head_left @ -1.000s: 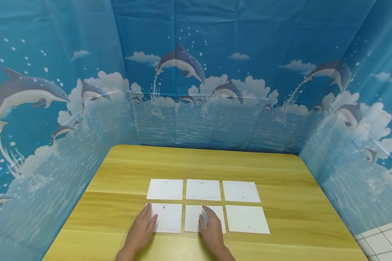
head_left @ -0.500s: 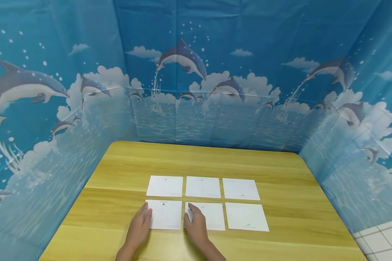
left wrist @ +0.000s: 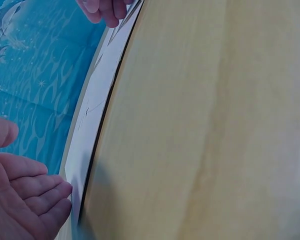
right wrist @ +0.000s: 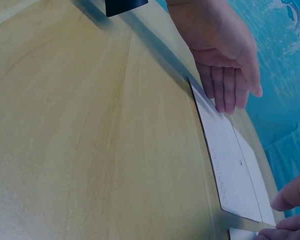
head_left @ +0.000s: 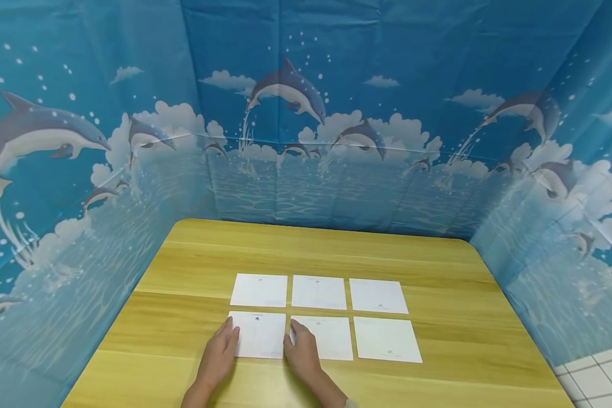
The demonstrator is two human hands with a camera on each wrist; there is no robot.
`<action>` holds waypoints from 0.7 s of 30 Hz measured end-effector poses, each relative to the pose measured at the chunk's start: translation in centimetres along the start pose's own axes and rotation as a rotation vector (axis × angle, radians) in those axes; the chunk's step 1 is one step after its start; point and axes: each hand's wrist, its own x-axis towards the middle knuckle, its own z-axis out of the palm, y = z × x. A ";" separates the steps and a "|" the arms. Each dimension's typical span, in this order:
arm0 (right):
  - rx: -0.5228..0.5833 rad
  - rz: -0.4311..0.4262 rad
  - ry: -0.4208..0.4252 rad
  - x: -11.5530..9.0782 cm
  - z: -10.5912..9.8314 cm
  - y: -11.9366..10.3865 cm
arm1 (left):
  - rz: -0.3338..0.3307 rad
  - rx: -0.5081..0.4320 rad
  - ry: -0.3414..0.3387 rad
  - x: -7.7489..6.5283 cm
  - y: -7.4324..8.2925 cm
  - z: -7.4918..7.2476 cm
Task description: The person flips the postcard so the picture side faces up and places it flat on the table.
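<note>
Two rows of white cards lie flat on a yellow wood-grain table. The front-left card point(head_left: 259, 337) has a small dark print at its top and a row of little circles along its near edge. My left hand point(head_left: 217, 354) rests at that card's left edge, fingers extended. At its right edge is my right hand point(head_left: 303, 352), fingers fairly straight, overlapping the left part of the front-middle card point(head_left: 332, 340). The left wrist view shows the left hand point(left wrist: 27, 200) with fingertips right at the card's end. In the right wrist view, the right hand point(right wrist: 292, 212) is partly cut off.
Behind are the back-left card point(head_left: 258, 290), back-middle card point(head_left: 318, 293) and back-right card point(head_left: 379, 296). A front-right card point(head_left: 387, 340) completes the near row. The table point(head_left: 454, 283) is bordered by a blue dolphin-print curtain point(head_left: 331, 187).
My right hand has moved left, from over the front-middle card to the front-left card's right edge. My left hand has shifted slightly outward, its thumb covering less of that card.
</note>
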 end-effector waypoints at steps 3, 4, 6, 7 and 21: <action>-0.008 -0.007 -0.004 0.1 0.0 -0.2 | 0.004 -0.001 0.001 0.0 -0.1 0.0; -0.014 -0.009 -0.008 0.2 0.0 -0.3 | 0.004 -0.003 0.001 0.0 -0.1 0.0; -0.031 -0.021 -0.015 0.3 -0.1 -0.4 | 0.005 -0.006 0.002 0.1 -0.1 0.0; -0.040 -0.030 -0.016 0.4 -0.2 -0.5 | 0.006 -0.006 0.001 0.1 -0.1 0.0; -0.071 -0.059 -0.058 0.7 0.0 -1.3 | 0.000 -0.003 0.015 0.0 -0.1 -0.1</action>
